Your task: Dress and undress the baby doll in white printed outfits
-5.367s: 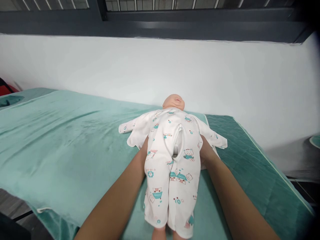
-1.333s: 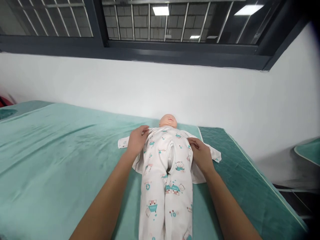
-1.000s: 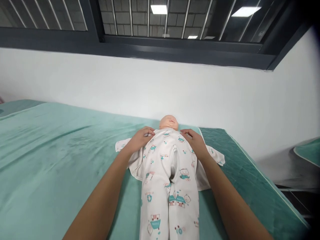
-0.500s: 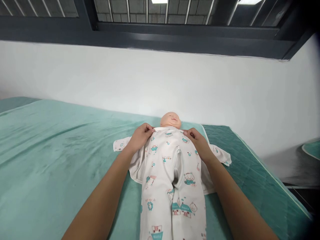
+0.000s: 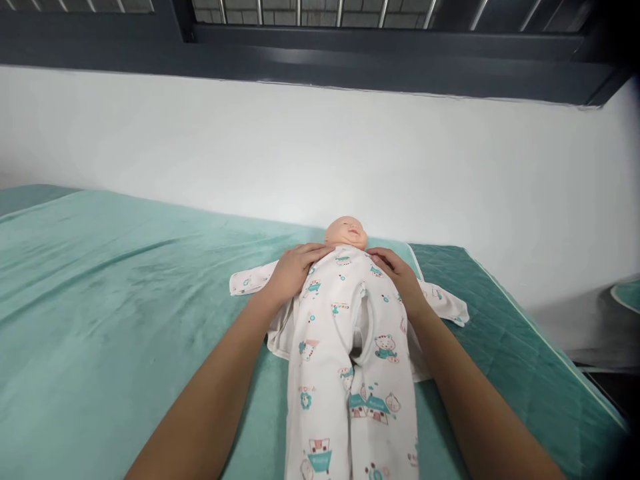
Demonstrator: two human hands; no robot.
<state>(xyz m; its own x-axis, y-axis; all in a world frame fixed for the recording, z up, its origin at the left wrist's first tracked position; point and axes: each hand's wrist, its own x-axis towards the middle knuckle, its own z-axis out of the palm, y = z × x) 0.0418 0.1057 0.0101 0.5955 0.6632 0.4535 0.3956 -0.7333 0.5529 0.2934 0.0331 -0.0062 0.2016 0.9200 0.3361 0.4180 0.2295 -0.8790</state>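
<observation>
A baby doll (image 5: pixel 346 231) lies on its back, its head toward the wall. White printed baby pants (image 5: pixel 325 347) with an open crotch are spread over its front, the waist edge just under the chin. Beneath them a matching baby top shows, with its left sleeve (image 5: pixel 247 279) and right sleeve (image 5: pixel 447 303) stretched outward. My left hand (image 5: pixel 300 268) rests with fingers extended on the waist's left corner. On the opposite corner lies my right hand (image 5: pixel 398 272), its fingers loosely out and slightly bent. The doll's body is hidden under the clothes.
A light green sheet (image 5: pixel 125 313) covers the bed. On the right is a darker quilted green cover (image 5: pixel 500 340). A white wall (image 5: pixel 280 153) rises behind, below a dark window frame (image 5: pixel 350 63) with metal bars.
Both hands have loosened their pinch on the pants' waist corners; the left fingers now lie flatter and nearer the doll's neck. The camera view has tilted slightly down.
</observation>
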